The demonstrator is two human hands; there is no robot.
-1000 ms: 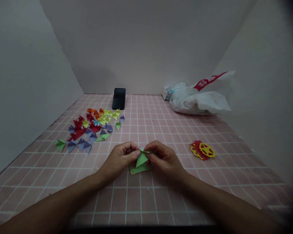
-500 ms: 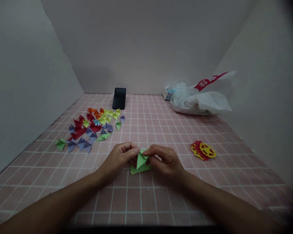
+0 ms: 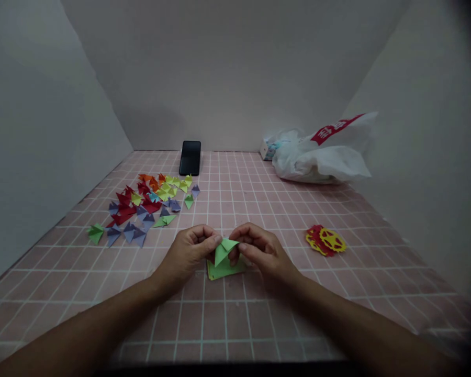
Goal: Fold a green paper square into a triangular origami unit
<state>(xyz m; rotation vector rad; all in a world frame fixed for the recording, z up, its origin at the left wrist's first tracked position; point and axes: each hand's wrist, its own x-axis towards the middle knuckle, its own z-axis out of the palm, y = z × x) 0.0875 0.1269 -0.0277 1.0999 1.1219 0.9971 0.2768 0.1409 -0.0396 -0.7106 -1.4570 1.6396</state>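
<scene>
Between my hands is a small piece of green folded paper (image 3: 224, 252), creased into a pointed shape with its tip down. My left hand (image 3: 194, 251) pinches its upper left edge between thumb and curled fingers. At the paper's right corner are the thumb and bent fingers of my right hand (image 3: 261, 251), with some fingertips hidden behind the paper. Just under the folded piece, a stack of flat green paper sheets (image 3: 223, 269) lies on the table, partly covered by my hands.
Several folded paper pieces in red, orange, yellow, purple, blue and green (image 3: 151, 204) are spread at the left. A black phone (image 3: 190, 158) leans at the back. Red and yellow gear-shaped cutouts (image 3: 325, 241) lie right. Behind them sits a white plastic bag (image 3: 322, 162) beside a tissue box (image 3: 267, 150).
The folded paper has turned a little and shifted slightly left, its flap now more spread. My right fingers have moved up and loosened around its right corner.
</scene>
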